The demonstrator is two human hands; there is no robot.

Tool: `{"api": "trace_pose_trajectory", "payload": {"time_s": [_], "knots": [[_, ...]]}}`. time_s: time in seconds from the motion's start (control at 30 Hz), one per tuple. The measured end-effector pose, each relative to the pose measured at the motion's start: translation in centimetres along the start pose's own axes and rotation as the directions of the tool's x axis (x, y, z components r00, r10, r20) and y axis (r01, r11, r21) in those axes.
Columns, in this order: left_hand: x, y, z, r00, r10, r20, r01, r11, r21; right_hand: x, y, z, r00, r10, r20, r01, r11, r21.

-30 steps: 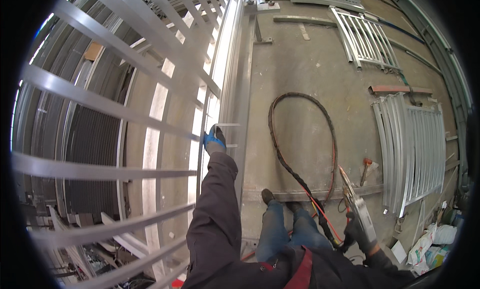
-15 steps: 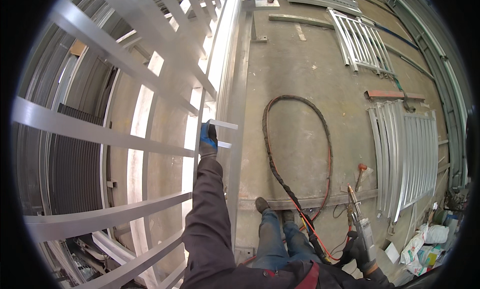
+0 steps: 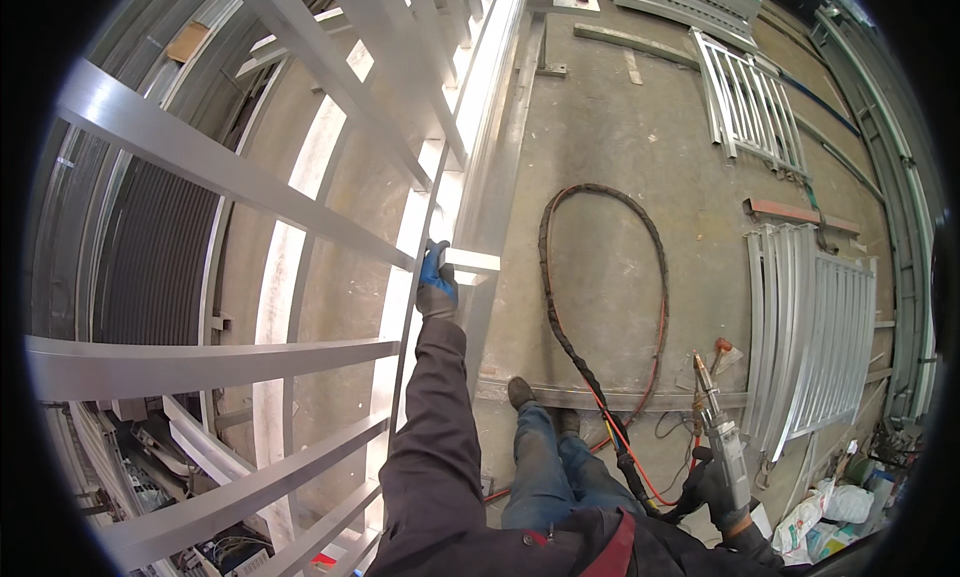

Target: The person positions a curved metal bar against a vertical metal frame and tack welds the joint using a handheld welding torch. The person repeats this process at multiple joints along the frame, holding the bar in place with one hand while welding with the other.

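Observation:
My left hand [image 3: 437, 285], in a blue and grey glove, is closed on a short bright metal piece [image 3: 474, 263]. It is at the long rail [image 3: 424, 217] of a large silver railing, among the railing's bars [image 3: 230, 172]. The piece sticks out to the right past the rail; its inner end is hidden by my fingers. Low on the right, my right hand [image 3: 715, 494], in a dark glove, grips a welding gun [image 3: 727, 455]. The gun's copper-coloured tip points up and away from me, well apart from the railing.
A black cable with a red hose [image 3: 546, 267] loops on the concrete floor before my feet. Stacked silver railing panels [image 3: 800, 327] lie at the right, beside an orange-headed mallet [image 3: 720, 354]. A steel bar [image 3: 640, 400] crosses near my boots. White bags [image 3: 845, 504] sit at lower right.
My left hand has shifted along the rail, and the short piece has turned: two prongs showed before, now one broad face. The view has swung slightly. My right hand keeps the welding gun.

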State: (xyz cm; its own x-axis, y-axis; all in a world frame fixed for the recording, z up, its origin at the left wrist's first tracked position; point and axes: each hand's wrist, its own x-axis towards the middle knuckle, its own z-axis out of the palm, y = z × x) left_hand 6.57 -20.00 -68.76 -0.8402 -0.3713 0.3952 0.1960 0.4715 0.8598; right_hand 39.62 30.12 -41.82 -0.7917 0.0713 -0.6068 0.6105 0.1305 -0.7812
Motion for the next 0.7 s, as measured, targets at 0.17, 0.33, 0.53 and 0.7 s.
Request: {"api": "trace_pose_trajectory", "payload": {"time_s": [0.17, 0.33, 0.53, 0.7], "knots": [[-0.3, 5.6, 2.3, 0.976, -0.174, -0.133, 0.181, 0.982, 0.045, 0.7, 1.4, -0.4, 1.0, 0.028, 0.001, -0.028, 1.0, 0.005], [-9.2, 8.6, 3.9, 0.981, -0.158, 0.116, 0.122, 0.955, 0.269, 1.8, 1.8, -0.6, 0.999, 0.038, 0.029, -0.026, 0.945, -0.326], [-27.6, 3.1, 0.9, 0.392, -0.844, 0.366, 0.867, 0.472, 0.161, 0.7, 1.7, -1.0, 0.999, -0.034, 0.026, 0.037, 0.993, -0.115], [-36.0, 0.9, -4.5, 0.179, -0.92, 0.348, 0.898, 0.298, 0.324, 1.5, 1.8, -1.1, 0.998, 0.026, 0.058, -0.027, 0.999, 0.025]]}}
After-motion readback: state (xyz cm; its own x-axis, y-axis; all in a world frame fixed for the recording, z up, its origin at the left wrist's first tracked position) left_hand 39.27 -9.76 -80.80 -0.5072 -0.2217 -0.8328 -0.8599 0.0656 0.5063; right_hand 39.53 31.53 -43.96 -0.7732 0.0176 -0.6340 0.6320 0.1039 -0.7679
